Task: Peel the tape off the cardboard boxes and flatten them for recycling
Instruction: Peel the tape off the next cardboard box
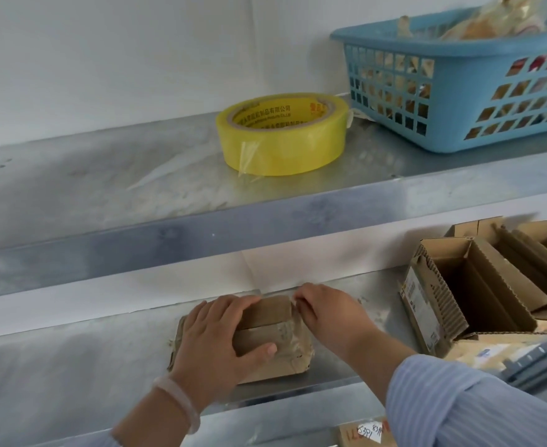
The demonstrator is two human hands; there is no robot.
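A small brown cardboard box [272, 321] wrapped in clear tape lies on the lower metal shelf [72, 366]. My left hand [220, 337] grips its left side, fingers over the top and thumb on the front face. At the box's far right corner my right hand [323, 309] pinches a strip of clear tape [295, 300] between its fingertips. The left part of the box is hidden under my left hand.
Opened cardboard boxes [478, 285] stand on the lower shelf to the right. On the upper shelf [104, 195] sit a yellow tape roll [281, 133] and a blue plastic basket [459, 88]. A labelled box [365, 435] shows below.
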